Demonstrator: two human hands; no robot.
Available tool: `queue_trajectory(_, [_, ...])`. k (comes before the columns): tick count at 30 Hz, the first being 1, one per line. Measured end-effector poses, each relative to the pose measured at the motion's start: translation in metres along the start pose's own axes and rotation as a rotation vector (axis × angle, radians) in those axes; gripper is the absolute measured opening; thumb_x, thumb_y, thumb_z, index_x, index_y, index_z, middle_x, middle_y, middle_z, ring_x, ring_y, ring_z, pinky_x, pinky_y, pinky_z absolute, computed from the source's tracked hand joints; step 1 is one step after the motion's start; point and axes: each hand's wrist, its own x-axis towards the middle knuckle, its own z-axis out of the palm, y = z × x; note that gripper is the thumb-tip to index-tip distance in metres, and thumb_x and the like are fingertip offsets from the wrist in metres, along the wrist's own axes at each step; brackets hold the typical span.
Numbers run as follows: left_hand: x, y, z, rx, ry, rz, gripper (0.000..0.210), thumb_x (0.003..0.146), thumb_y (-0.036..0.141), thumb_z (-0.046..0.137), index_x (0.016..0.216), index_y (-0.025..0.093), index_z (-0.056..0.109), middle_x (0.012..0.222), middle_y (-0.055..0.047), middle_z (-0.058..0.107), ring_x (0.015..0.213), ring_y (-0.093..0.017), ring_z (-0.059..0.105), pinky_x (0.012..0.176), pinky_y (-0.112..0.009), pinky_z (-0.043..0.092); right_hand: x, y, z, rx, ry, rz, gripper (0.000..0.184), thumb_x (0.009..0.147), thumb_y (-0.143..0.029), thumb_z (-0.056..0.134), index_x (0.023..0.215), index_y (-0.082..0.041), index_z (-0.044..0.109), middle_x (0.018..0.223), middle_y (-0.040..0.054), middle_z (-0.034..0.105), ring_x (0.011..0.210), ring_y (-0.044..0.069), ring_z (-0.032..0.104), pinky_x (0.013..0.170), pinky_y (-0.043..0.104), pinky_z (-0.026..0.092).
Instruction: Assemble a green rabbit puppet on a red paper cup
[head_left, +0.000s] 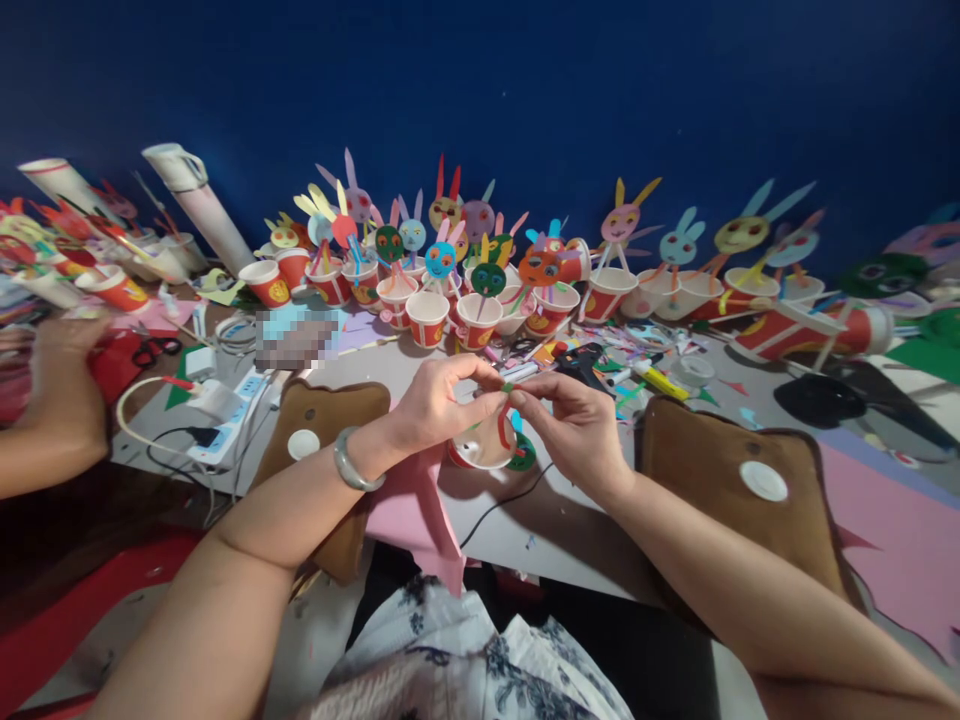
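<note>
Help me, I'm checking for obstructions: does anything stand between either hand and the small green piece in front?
Nothing visible does: the left hand and right hand both pinch the small green piece directly. The paper cup shows just below it in the view, not between them.

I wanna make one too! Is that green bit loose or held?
Held: the left hand and right hand pinch the green bit, mostly covering it. Folded? Cannot tell.
</note>
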Motion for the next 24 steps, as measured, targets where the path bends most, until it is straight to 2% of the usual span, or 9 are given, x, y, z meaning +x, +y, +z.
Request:
queue_trajectory(4, [-0.001, 0.001, 0.002, 0.100, 0.037, 0.117, 0.014, 0.084, 0.031, 0.068, 0.081, 0.017, 0.069, 0.081, -0.004, 0.074, 0.079, -0.017, 0.067, 0.095, -0.037, 0.051, 0.000, -0.001, 0.000, -0.005, 0.003, -0.035, 0.021, 0.085, -0.042, 0.073, 0.081, -0.021, 0.072, 0.077, 0.0036, 0.074, 0.072, 0.019, 0.068, 0.070, 0.033, 0.052])
queue_trajectory(8, [-0.002, 0.000, 0.004, 0.109, 0.052, 0.125, 0.013, 0.083, 0.029, 0.067, 0.077, 0.018, 0.068, 0.076, -0.003, 0.072, 0.080, -0.018, 0.066, 0.088, -0.035, 0.052, -0.001, -0.002, 0.002, -0.023, -0.007, -0.053, 0.020, 0.085, -0.041, 0.072, 0.079, -0.022, 0.072, 0.075, 0.0027, 0.073, 0.070, 0.018, 0.067, 0.069, 0.033, 0.052])
queue_trajectory(12, [-0.002, -0.002, 0.004, 0.049, 0.058, 0.071, 0.009, 0.082, 0.025, 0.067, 0.078, 0.017, 0.069, 0.077, -0.002, 0.072, 0.076, -0.015, 0.065, 0.080, -0.029, 0.052, -0.001, -0.001, 0.003, 0.005, -0.018, -0.033, 0.019, 0.086, -0.041, 0.072, 0.080, -0.022, 0.072, 0.076, 0.0025, 0.073, 0.071, 0.018, 0.067, 0.069, 0.032, 0.052])
queue_trajectory(17, [0.003, -0.003, 0.002, -0.105, 0.006, -0.061, 0.008, 0.080, 0.023, 0.066, 0.079, 0.016, 0.069, 0.079, -0.003, 0.073, 0.073, -0.013, 0.065, 0.070, -0.024, 0.051, 0.000, 0.000, 0.002, 0.064, -0.038, 0.030, 0.023, 0.085, -0.044, 0.073, 0.082, -0.022, 0.073, 0.077, 0.0029, 0.073, 0.071, 0.018, 0.066, 0.066, 0.032, 0.052])
queue_trajectory(24, [0.009, -0.005, -0.003, -0.256, -0.082, -0.173, 0.016, 0.078, 0.029, 0.072, 0.079, 0.014, 0.070, 0.077, -0.004, 0.072, 0.072, -0.012, 0.063, 0.069, -0.024, 0.050, 0.002, -0.001, 0.002, 0.109, -0.048, 0.075, 0.026, 0.081, -0.047, 0.076, 0.081, -0.021, 0.074, 0.078, 0.0035, 0.073, 0.071, 0.018, 0.065, 0.064, 0.031, 0.052])
